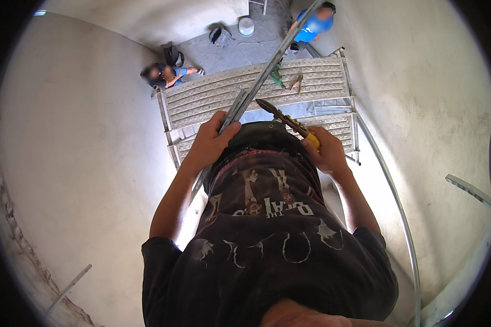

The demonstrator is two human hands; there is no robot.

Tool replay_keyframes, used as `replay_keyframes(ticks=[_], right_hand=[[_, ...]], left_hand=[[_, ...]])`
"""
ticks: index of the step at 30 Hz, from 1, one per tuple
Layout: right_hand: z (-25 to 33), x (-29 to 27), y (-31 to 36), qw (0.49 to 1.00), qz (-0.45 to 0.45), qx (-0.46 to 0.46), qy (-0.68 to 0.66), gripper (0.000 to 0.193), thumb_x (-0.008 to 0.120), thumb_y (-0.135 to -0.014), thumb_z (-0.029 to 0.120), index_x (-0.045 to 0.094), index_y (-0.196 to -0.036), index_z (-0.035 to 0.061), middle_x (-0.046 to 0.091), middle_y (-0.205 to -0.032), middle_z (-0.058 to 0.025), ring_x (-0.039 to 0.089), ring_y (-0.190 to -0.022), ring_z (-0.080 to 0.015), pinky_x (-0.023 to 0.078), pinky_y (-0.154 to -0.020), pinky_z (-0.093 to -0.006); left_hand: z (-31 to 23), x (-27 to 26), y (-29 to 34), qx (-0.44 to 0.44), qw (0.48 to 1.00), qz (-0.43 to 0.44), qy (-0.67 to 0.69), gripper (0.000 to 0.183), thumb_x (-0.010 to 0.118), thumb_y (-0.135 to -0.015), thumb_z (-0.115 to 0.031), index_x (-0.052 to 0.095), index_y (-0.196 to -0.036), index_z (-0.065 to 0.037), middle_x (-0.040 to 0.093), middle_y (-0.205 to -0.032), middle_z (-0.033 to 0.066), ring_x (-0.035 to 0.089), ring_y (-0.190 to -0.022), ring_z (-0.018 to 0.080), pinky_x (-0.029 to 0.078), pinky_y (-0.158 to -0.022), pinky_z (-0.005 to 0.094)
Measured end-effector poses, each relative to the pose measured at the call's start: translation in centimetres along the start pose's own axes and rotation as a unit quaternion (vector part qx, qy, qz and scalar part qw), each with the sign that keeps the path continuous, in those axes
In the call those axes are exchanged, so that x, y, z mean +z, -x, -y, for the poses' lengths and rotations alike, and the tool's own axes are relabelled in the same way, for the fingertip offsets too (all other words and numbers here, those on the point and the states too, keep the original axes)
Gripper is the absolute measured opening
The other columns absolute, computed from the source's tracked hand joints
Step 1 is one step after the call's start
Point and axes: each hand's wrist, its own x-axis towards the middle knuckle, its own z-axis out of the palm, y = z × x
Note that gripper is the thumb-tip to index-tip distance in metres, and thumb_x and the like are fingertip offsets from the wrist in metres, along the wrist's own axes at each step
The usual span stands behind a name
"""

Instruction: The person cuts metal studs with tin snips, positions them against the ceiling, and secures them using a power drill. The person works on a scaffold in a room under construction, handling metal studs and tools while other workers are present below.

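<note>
My left hand (pixel 215 140) is closed around a long, thin galvanized metal profile (pixel 273 64), which slants from beside my waist up to the far right. Near my fingers a shorter strip of the same metal lies along it. In my right hand (pixel 328 151) I grip a pair of tin snips (pixel 289 122) by the yellow handle. Their dark blades point up and left, toward the profile but apart from it. Part of the handles is hidden in my palm.
Below me lie perforated scaffold planks (pixel 213 90) bearing a green power tool (pixel 277 76) and pliers (pixel 297 83). One person (pixel 166 75) sits far left; another (pixel 315 24) is far right. A bucket (pixel 246 26) stands on the floor. Metal channels (pixel 466 189) jut beside the right wall.
</note>
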Motion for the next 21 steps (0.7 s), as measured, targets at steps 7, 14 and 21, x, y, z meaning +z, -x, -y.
replay_keyframes(ticks=[7,14,21], right_hand=[[0.9,-1.0,-0.1,0.999,0.033,0.008,0.004,0.038,0.065,-0.093,0.033,0.06,-0.117,0.0027,0.067,-0.101,-0.0194,0.068,-0.087,-0.0382,0.053,-0.076,-0.0428],[0.9,-1.2,-0.2,0.999,0.043,0.027,0.007,0.041,0.063,-0.093,0.04,0.06,-0.113,0.005,0.065,-0.102,-0.0177,0.064,-0.094,-0.039,0.051,-0.081,-0.0459],[1.3,-1.4,-0.2,0.998,0.053,0.044,0.006,0.041,0.063,-0.093,0.04,0.06,-0.114,0.0049,0.065,-0.102,-0.0171,0.064,-0.095,-0.0383,0.05,-0.081,-0.0456]], left_hand=[[0.1,0.1,0.3,-0.043,0.998,0.027,0.024,0.041,0.064,-0.095,-0.041,0.057,-0.099,-0.001,0.056,-0.07,0.0041,0.05,-0.062,0.0106,0.04,-0.057,0.0298],[0.6,0.2,0.3,-0.015,1.0,0.024,0.013,0.039,0.065,-0.095,-0.038,0.057,-0.101,0.0,0.059,-0.076,0.0061,0.048,-0.072,0.0102,0.041,-0.064,0.0291],[0.4,-0.1,0.4,-0.027,0.999,0.012,0.022,0.037,0.066,-0.095,-0.037,0.058,-0.105,-0.002,0.057,-0.076,0.0023,0.047,-0.068,0.008,0.039,-0.06,0.0268]])
